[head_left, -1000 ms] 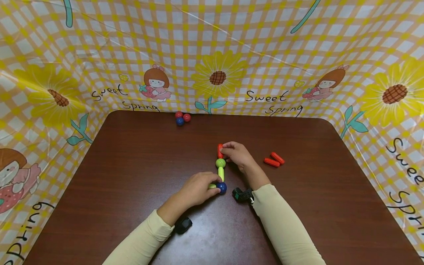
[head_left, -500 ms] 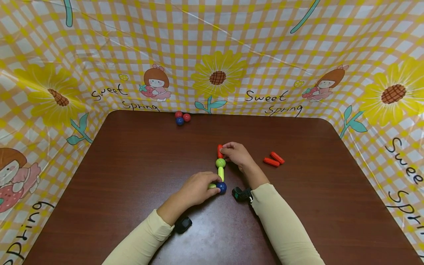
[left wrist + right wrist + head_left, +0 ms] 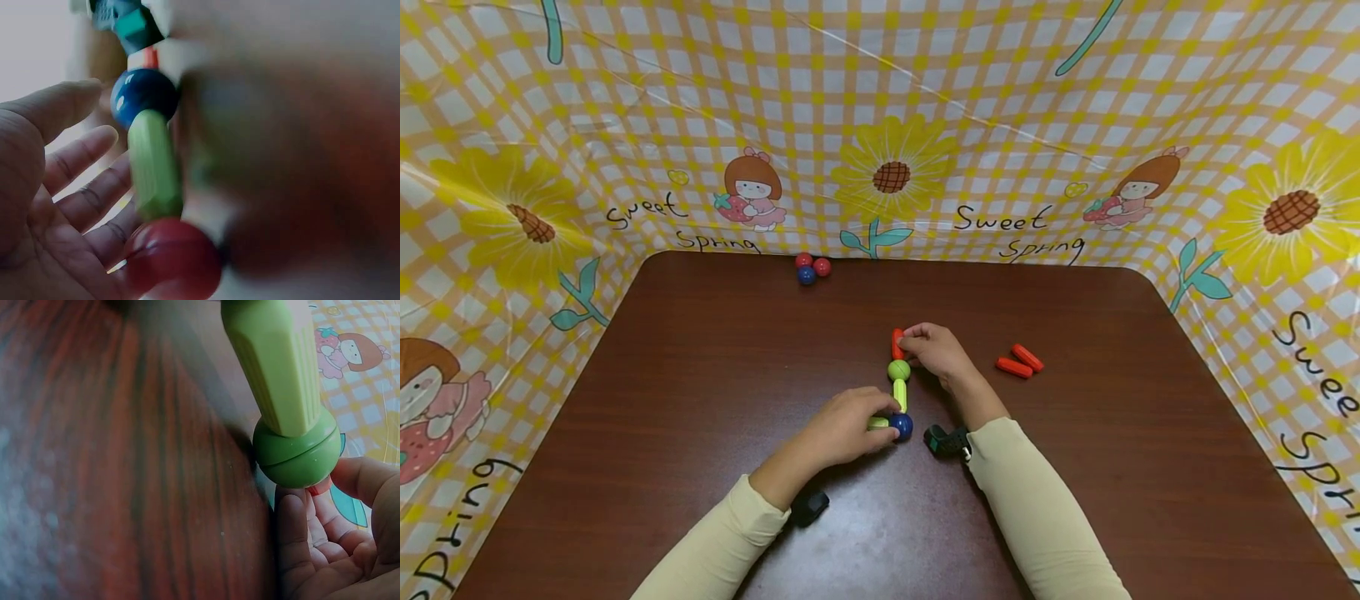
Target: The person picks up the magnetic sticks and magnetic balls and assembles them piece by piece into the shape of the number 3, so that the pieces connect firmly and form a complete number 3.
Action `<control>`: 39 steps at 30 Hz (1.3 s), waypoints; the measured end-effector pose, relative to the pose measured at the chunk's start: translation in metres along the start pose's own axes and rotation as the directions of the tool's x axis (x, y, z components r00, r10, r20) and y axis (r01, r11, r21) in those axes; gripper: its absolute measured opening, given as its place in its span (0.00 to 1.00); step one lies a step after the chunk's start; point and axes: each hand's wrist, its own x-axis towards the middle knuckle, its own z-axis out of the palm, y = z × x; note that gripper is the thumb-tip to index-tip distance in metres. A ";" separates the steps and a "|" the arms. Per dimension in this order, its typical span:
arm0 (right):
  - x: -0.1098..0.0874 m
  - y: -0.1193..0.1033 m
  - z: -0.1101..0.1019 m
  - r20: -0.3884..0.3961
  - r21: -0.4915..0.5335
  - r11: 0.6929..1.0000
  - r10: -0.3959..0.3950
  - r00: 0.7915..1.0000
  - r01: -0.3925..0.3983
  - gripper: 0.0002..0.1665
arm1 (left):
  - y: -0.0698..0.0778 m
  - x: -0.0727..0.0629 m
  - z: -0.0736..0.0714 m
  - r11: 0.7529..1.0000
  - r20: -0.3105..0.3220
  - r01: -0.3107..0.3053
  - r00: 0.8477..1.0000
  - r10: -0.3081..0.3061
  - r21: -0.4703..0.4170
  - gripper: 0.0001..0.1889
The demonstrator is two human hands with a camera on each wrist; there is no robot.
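Note:
In the head view, my right hand (image 3: pixel 938 354) pinches a red stick (image 3: pixel 897 342) between thumb and fingers. The stick stands in line with a green ball (image 3: pixel 898 372), a light-green stick (image 3: pixel 900 395) and a blue ball (image 3: pixel 901 427), joined as one chain. My left hand (image 3: pixel 846 427) is arched over a second light-green stick (image 3: pixel 154 169), its thumb and fingers spread at the blue ball. Under that hand, a red ball (image 3: pixel 174 261) ends this second stick in the left wrist view. In the right wrist view, the green ball mostly hides the red stick.
Two loose red sticks (image 3: pixel 1021 362) lie right of my right hand. Two red balls (image 3: pixel 822 267) and a blue ball (image 3: pixel 806 275) sit together at the table's back edge. A checked cloth (image 3: pixel 1000 133) rises around the brown table (image 3: pixel 1135 400).
My left hand has drawn slightly left, its thumb and fingers loosening from the blue ball. My right hand keeps its pinch on the red stick, with the chain almost in place.

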 end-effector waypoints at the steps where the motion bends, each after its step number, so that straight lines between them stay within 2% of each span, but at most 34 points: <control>1: 0.000 0.000 -0.001 -0.006 0.000 1.000 0.002 1.000 -0.002 0.16 | -0.001 0.001 -0.003 1.000 0.001 -0.001 1.000 0.001 -0.027 0.15; 4: -0.001 0.001 -0.002 -0.005 -0.004 1.000 0.003 1.000 -0.003 0.16 | -0.009 0.002 -0.022 0.995 -0.010 0.028 1.000 -0.029 -0.101 0.17; 8: -0.003 0.003 -0.004 0.012 0.000 1.000 -0.006 1.000 0.006 0.17 | -0.033 0.012 -0.055 0.985 -0.058 0.115 0.991 -0.124 -0.130 0.17; 11: -0.004 0.004 -0.005 -0.010 0.004 1.000 -0.010 1.000 0.010 0.16 | -0.055 0.029 -0.077 0.979 -0.087 0.177 0.979 -0.187 -0.105 0.16; 14: -0.005 0.005 -0.007 -0.031 0.008 1.000 -0.011 0.999 0.011 0.15 | -0.078 0.050 -0.093 0.971 -0.114 0.224 0.966 -0.233 -0.083 0.15; 18: -0.003 0.006 -0.005 -0.005 0.016 1.000 -0.016 1.000 0.016 0.16 | -0.108 0.074 -0.106 0.951 -0.170 0.298 0.936 -0.309 -0.087 0.15; 24: 0.000 0.006 0.001 -0.004 0.028 0.999 -0.019 1.000 0.020 0.15 | -0.146 0.093 -0.113 0.900 -0.204 0.426 0.877 -0.435 -0.092 0.19; 28: -0.001 0.007 0.002 -0.010 0.023 0.999 -0.023 1.000 0.024 0.16 | -0.159 0.099 -0.109 0.882 -0.261 0.461 0.843 -0.470 -0.097 0.20; 33: -0.002 0.008 0.000 -0.016 0.015 1.000 -0.022 1.000 0.022 0.15 | -0.157 0.106 -0.102 0.876 -0.315 0.471 0.820 -0.479 -0.105 0.22; 39: -0.003 0.007 0.001 -0.021 0.032 0.999 -0.032 0.999 0.033 0.15 | -0.150 0.110 -0.094 0.856 -0.333 0.516 0.802 -0.496 -0.031 0.21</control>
